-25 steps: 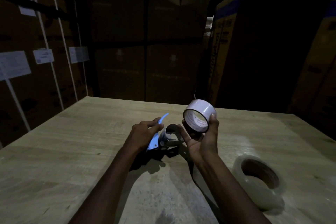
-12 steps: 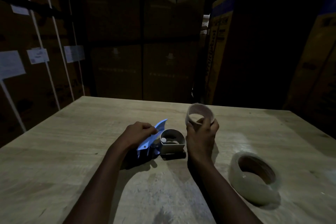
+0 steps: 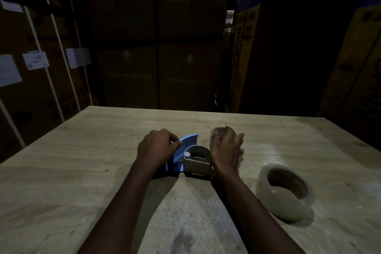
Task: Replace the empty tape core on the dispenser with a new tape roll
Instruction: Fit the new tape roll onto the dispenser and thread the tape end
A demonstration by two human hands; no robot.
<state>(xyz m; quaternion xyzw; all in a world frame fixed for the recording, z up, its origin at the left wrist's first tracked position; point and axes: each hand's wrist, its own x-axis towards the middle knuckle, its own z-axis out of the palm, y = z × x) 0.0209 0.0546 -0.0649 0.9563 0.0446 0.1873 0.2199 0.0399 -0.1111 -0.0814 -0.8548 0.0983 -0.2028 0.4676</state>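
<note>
Behind everything, stacked cardboard boxes filled the dark upper half of the frame, their printing and paper labels too dim to read. Below them the pale wooden surface spread across the lower half, cut off by the bottom and side edges. At the lower right lay the new tape roll, flat on its side and well apart from both hands, apparently parked within reach until the dispenser was free to take it. Near the centre the dispenser rested on the surface, its blue handle toward the left and its grey hub frame open to view with nothing on it. The left hand lay over the handle, fingers curled closed on the blue plastic, most likely to pin the tool steady while the other hand worked. Just right of the frame, the right hand was smeared by motion; its fingers looked spread, but whether they gripped anything could not be told. Beyond its fingertips a pale round shape, probably the empty core, was blurred and half hidden, so it was unclear whether it was held or lying on the surface. By this reading, the core was off and mounting the new roll was not yet begun.
</note>
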